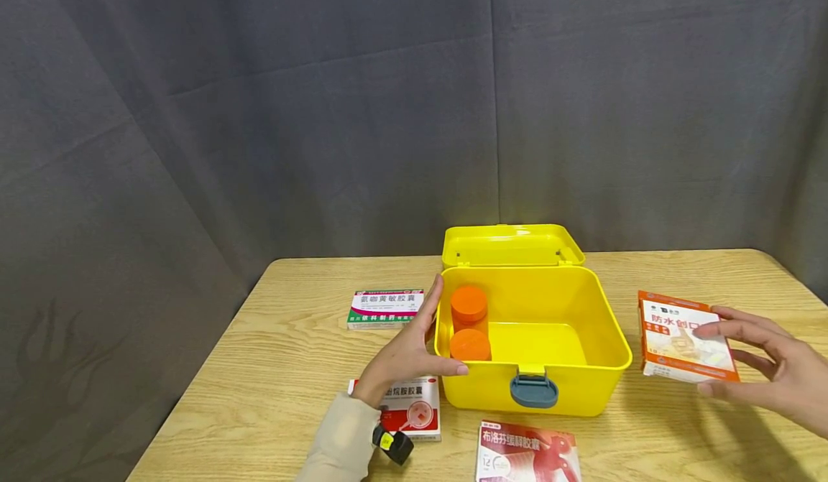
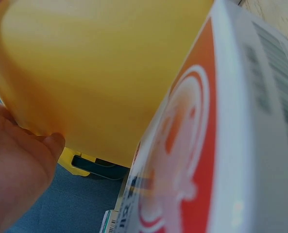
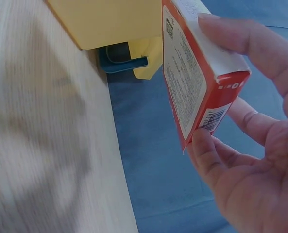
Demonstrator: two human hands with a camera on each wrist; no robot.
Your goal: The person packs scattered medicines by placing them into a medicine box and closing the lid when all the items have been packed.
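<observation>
A yellow plastic case (image 1: 550, 388) stands on the table with its lid (image 1: 514, 245) tipped back and a blue-grey latch (image 1: 534, 391) at the front. Inside, along its left wall, are two bottles with orange caps (image 1: 468, 304). My left hand (image 1: 402, 356) grips the case's left end, fingers along the side and thumb on the front wall. Off to the right, my right hand (image 1: 779, 367) holds an orange-and-white box of waterproof bandages (image 1: 679, 335) by its edges, tilted and raised above the table. The right wrist view shows thumb and fingers pinching that box (image 3: 190, 73).
A green-and-white capsule box (image 1: 386, 308) lies behind my left hand. Under the left wrist is a red-and-white capsule box (image 1: 414, 414), large in the left wrist view. An ibuprofen box (image 1: 527, 453) lies in front of the case. A grey curtain (image 1: 323, 108) hangs behind the table (image 1: 259, 367).
</observation>
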